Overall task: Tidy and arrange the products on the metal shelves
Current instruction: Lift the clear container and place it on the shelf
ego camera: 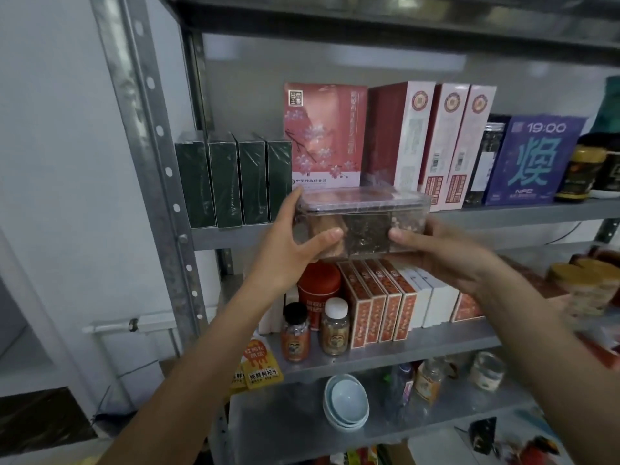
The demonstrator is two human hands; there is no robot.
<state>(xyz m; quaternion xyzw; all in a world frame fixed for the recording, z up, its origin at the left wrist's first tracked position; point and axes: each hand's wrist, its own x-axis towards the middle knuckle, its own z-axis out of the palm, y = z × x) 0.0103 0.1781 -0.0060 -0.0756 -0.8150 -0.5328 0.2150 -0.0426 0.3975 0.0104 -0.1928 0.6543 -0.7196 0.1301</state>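
A clear plastic box (364, 214) with a lid and dried goods in compartments is held in front of the upper metal shelf (523, 209). My left hand (295, 245) grips its left end, thumb on the front face. My right hand (443, 250) grips its right end from below, thumb on the front. Behind the box stands a pink blossom carton (323, 132), with red-and-white cartons (429, 139) to its right and several dark green boxes (231, 179) to its left.
A purple box (533, 159) and dark jars (582, 172) fill the upper shelf's right end. The shelf below holds a red tin (317, 286), two small bottles (295, 332), orange-patterned boxes (375, 303) and white boxes. Lower down sit stacked pale bowls (345, 402) and jars. A steel upright (157, 162) stands at left.
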